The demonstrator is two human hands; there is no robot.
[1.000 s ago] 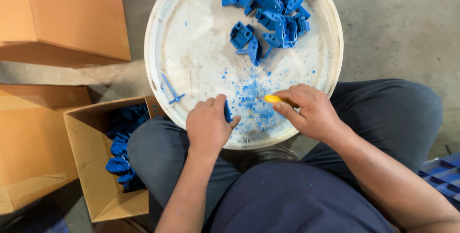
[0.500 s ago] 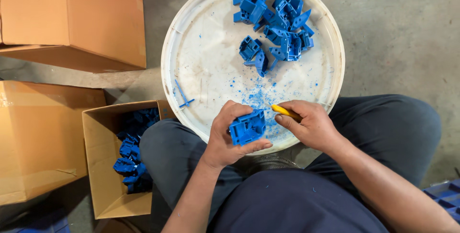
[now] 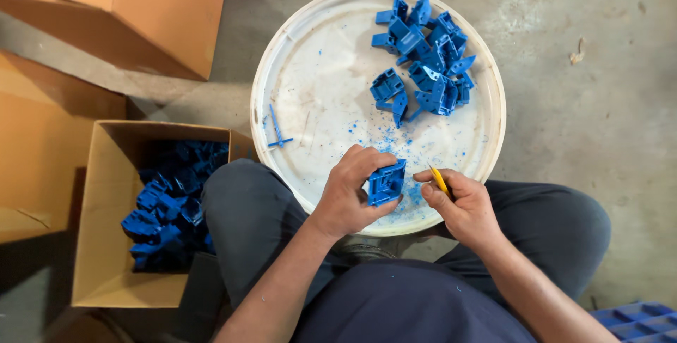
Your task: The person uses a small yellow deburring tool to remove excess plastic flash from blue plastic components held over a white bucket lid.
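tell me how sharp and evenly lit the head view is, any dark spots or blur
Head view: sharp on the left hand, blue part and white tray; even light, no glare; open box interior shadowed, bottom-left corner dark; mild wide-angle bending at edges.

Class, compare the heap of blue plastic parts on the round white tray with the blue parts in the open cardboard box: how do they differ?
The heap on the white tray lies in bright light, each blue part distinct; the parts in the open cardboard box sit in shadow, shapes blurring together. The tray heap lies far from the hands; the box sits beside the person's left knee. Both look the same blue plastic.
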